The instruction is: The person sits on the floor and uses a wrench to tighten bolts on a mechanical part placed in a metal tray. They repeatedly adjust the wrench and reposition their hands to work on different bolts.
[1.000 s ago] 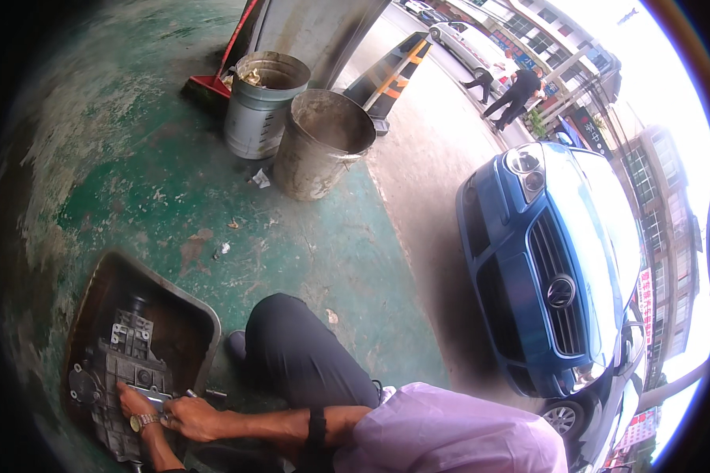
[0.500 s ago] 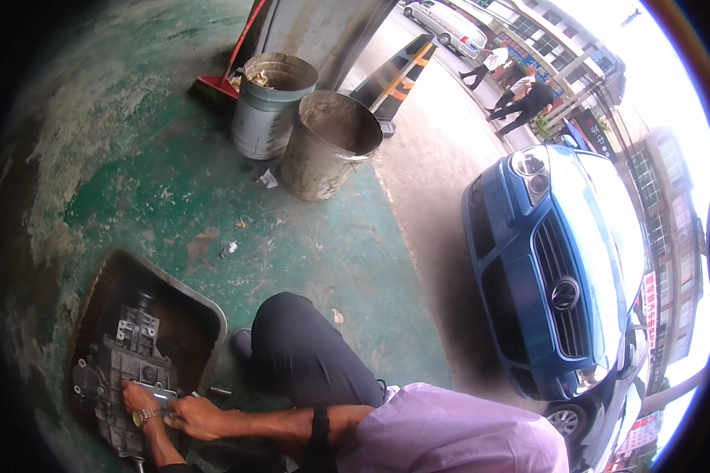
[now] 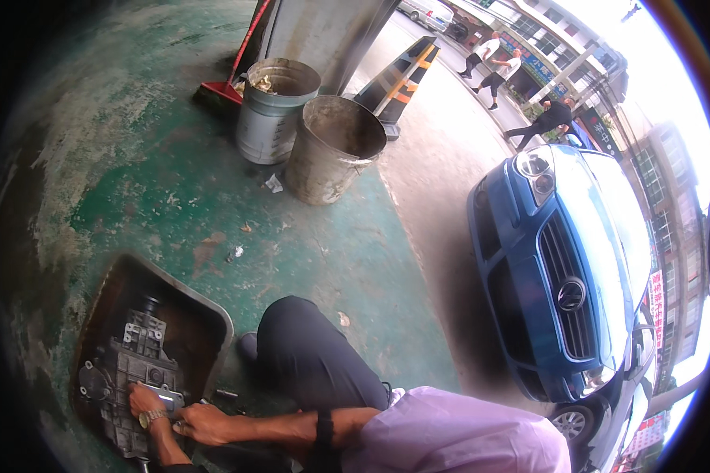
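A grey cast-metal gearbox-like housing (image 3: 138, 370) lies in a dark, oil-stained tray (image 3: 222, 315) at the lower left. My left hand (image 3: 144, 400), with a metal-band watch at the wrist, rests on the middle of the housing, its fingers curled down. Close beside it is my right hand (image 3: 201, 424), its fingers closed; what they hold is hidden. Between the two hands shows a shiny, flat rectangular metal piece (image 3: 169, 396). Near the tray's right side, a small metal cylinder (image 3: 227, 394) lies on the floor. My right forearm wears a black band.
My bent knee (image 3: 292, 331) stands right of the tray. Two buckets (image 3: 335, 150), a red broom (image 3: 222, 91) and a black-and-orange traffic cone (image 3: 402, 83) are farther off. A blue car (image 3: 560, 276) is parked at the right. Several people (image 3: 544, 122) walk along the street beyond.
The whole view has shifted slightly, so things sit a little lower and to the right. My hands stay at the housing. The people on the street have walked on, and the van has moved left.
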Tool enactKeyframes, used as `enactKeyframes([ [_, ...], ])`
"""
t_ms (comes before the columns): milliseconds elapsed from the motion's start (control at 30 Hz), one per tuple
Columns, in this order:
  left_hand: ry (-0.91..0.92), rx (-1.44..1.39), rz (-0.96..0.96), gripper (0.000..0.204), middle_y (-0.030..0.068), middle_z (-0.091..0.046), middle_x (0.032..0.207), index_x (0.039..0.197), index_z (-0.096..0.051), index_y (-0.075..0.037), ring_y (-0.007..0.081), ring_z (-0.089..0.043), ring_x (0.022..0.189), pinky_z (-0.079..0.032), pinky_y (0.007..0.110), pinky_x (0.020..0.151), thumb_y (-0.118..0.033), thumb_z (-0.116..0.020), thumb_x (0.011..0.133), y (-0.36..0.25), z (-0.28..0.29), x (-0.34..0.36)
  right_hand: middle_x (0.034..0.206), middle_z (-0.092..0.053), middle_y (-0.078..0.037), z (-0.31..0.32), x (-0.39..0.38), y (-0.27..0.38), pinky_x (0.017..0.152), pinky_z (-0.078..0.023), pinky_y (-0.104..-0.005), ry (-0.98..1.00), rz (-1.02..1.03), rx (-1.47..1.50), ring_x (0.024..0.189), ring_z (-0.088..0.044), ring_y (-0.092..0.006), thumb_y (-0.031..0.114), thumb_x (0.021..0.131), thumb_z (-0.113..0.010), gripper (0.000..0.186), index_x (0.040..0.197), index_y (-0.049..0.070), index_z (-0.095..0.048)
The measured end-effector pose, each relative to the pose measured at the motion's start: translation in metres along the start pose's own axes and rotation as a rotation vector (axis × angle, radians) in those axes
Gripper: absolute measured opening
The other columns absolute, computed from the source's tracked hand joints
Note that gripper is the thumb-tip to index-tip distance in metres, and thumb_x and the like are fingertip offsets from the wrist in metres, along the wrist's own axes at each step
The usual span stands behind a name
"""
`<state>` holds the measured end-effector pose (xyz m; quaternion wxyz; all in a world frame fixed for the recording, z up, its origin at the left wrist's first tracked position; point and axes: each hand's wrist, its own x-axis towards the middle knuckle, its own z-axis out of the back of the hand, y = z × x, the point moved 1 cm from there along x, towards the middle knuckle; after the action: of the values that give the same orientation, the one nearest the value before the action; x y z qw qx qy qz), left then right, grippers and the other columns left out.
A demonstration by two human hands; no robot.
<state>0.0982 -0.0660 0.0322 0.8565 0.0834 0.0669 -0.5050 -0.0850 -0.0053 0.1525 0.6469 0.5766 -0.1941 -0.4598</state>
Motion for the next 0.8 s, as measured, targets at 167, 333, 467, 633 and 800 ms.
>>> enactKeyframes([
  [167, -0.013, -0.018, 0.006, 0.023, 0.0204, -0.064, 0.078, 0.097, -0.05, -0.001, 0.0366, -0.064, 0.073, -0.051, 0.045, 0.061, -0.023, -0.043, 0.092, 0.003, -0.011, 0.003, 0.083, -0.06, -0.025, -0.004, 0.002, -0.007, 0.071, -0.044, -0.0476, 0.01, -0.007, -0.017, 0.084, -0.056, -0.0415, 0.027, 0.085, -0.052, 0.03, 0.096, -0.001, -0.058],
  [333, -0.035, 0.012, -0.029, 0.021, 0.0198, -0.065, 0.077, 0.096, -0.05, -0.001, 0.0356, -0.064, 0.072, -0.052, 0.044, 0.061, -0.021, -0.045, 0.091, 0.003, -0.018, 0.007, 0.082, -0.06, -0.025, -0.006, 0.003, -0.011, 0.072, -0.044, -0.0478, -0.012, 0.044, -0.024, 0.083, -0.056, -0.0419, 0.027, 0.085, -0.052, 0.031, 0.095, -0.001, -0.057],
  [467, -0.056, -0.006, -0.031, 0.023, 0.0199, -0.065, 0.077, 0.09, -0.053, 0.0, 0.0353, -0.064, 0.072, -0.051, 0.044, 0.061, -0.022, -0.045, 0.091, 0.0, -0.007, -0.001, 0.082, -0.06, -0.025, -0.009, 0.006, -0.013, 0.071, -0.044, -0.0481, 0.021, 0.029, -0.044, 0.083, -0.056, -0.0418, 0.028, 0.085, -0.051, 0.03, 0.094, -0.001, -0.057],
  [633, -0.037, -0.01, -0.027, 0.025, 0.0205, -0.064, 0.077, 0.085, -0.055, -0.001, 0.0357, -0.064, 0.073, -0.051, 0.044, 0.061, -0.023, -0.046, 0.091, -0.003, 0.012, -0.006, 0.081, -0.06, -0.025, -0.013, 0.007, -0.013, 0.071, -0.044, -0.0483, 0.07, 0.011, -0.067, 0.082, -0.056, -0.0421, 0.028, 0.085, -0.051, 0.031, 0.095, -0.001, -0.058],
  [800, -0.044, -0.041, 0.009, 0.021, 0.0208, -0.064, 0.078, 0.092, -0.052, 0.0, 0.0359, -0.064, 0.074, -0.051, 0.043, 0.061, -0.021, -0.048, 0.09, -0.007, 0.014, -0.011, 0.08, -0.059, -0.026, -0.011, 0.006, -0.015, 0.07, -0.044, -0.0482, 0.071, 0.006, -0.047, 0.081, -0.056, -0.0428, 0.028, 0.085, -0.051, 0.032, 0.096, -0.001, -0.058],
])
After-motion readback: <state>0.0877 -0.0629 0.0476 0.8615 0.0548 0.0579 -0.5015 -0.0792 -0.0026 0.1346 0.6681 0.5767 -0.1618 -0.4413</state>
